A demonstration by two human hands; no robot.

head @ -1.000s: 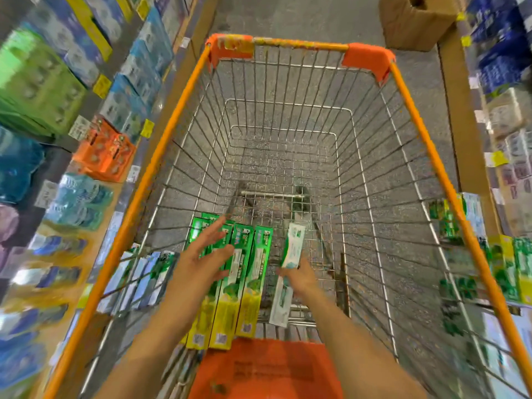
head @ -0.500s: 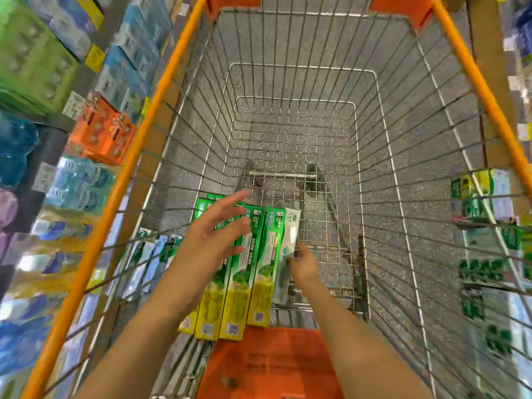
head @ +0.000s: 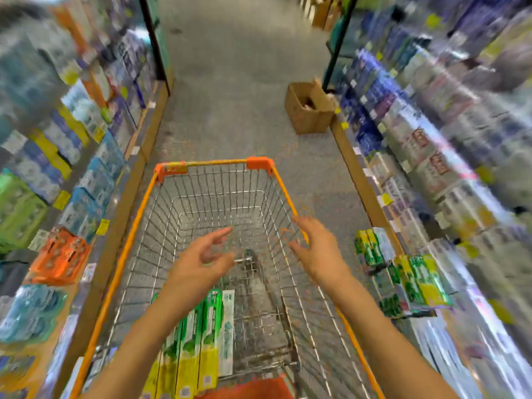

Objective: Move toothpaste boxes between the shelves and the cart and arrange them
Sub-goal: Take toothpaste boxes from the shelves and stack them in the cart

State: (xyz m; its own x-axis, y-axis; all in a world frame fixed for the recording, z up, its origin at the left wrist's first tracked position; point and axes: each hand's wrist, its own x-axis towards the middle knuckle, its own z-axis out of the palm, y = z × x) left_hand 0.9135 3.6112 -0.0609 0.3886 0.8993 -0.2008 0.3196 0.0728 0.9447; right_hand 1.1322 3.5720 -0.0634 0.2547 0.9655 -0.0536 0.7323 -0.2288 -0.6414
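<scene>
Several green-and-yellow toothpaste boxes (head: 198,344) lie side by side on the floor of the wire cart (head: 201,168), near its handle end, with a paler white-green box (head: 228,326) at their right. My left hand (head: 201,260) hovers above the cart, fingers loosely spread and empty. Over the cart's right rim my right hand (head: 316,251) is raised, fingers relaxed, holding nothing. More green-and-yellow toothpaste boxes (head: 417,280) stand on the right shelf just beyond that hand.
Shelves packed with boxed goods line both sides of the aisle. An open cardboard box (head: 308,108) sits on the floor ahead at the right shelf's foot. An orange pack (head: 60,254) stands on the left shelf. Grey floor stretches ahead of the cart.
Both hands have lifted off the boxes in the cart; my right hand let go of the pale box and moved up to the right. The view has tilted up along the aisle.
</scene>
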